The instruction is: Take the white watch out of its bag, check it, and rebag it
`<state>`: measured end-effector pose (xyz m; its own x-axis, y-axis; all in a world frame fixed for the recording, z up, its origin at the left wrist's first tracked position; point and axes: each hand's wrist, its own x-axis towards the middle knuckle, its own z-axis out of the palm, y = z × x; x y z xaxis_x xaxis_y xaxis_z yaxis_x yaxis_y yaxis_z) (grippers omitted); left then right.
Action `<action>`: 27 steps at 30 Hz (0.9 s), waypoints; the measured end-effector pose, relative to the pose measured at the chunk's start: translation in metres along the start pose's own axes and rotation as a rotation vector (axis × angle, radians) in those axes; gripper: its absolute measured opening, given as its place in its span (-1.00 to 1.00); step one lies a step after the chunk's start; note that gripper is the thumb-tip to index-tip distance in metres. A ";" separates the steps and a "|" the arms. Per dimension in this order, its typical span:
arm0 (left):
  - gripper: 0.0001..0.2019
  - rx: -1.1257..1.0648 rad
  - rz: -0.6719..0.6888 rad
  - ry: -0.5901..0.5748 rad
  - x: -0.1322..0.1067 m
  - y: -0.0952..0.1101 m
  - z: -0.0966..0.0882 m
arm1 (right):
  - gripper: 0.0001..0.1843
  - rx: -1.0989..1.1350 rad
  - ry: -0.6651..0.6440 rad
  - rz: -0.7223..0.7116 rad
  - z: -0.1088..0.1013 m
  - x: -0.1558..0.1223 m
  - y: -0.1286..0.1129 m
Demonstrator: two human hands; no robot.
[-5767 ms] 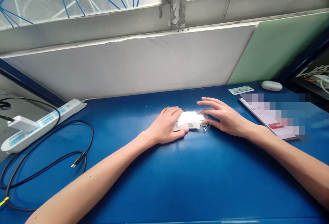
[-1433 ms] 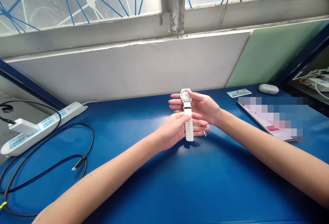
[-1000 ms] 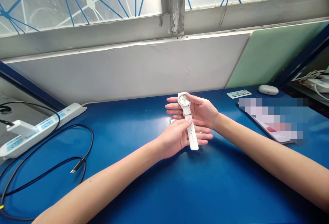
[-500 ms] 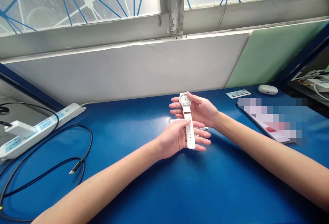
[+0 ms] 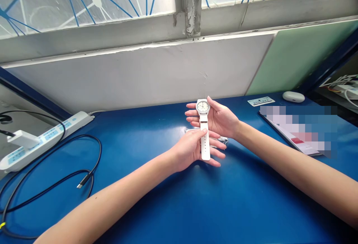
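Note:
A white wristwatch with a round dial and a white strap is held upright above the blue table. My right hand grips the watch at the dial end, thumb on its edge and fingers behind. My left hand holds the lower strap between thumb and fingers. Under the hands a clear plastic wrapper lies on the table, mostly hidden.
At the left lie a white power strip with a plugged charger and a black cable. At the right are a phone, a white earbud case and a small label. A white panel stands behind.
Earlier both hands lay flat on a white packet on the table. Now they hold the watch raised; over the last second it shifted slightly and its strap hangs straighter.

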<state>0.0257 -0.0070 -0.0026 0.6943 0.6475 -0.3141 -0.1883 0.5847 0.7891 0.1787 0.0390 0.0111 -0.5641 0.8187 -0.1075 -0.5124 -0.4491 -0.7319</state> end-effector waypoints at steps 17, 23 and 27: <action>-0.66 -0.128 0.087 -0.116 0.000 -0.001 -0.006 | -0.16 0.018 0.025 0.015 0.006 -0.001 0.001; -0.64 -0.075 0.124 -0.114 -0.001 -0.002 -0.006 | -0.63 -0.072 0.044 -0.029 -0.001 0.001 0.006; -0.68 -0.084 0.107 -0.154 -0.001 -0.003 -0.003 | -0.58 -0.083 0.011 -0.008 -0.005 0.003 0.008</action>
<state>0.0233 -0.0077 -0.0064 0.7642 0.6292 -0.1415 -0.3190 0.5594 0.7650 0.1767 0.0397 0.0015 -0.5526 0.8263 -0.1085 -0.4611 -0.4115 -0.7862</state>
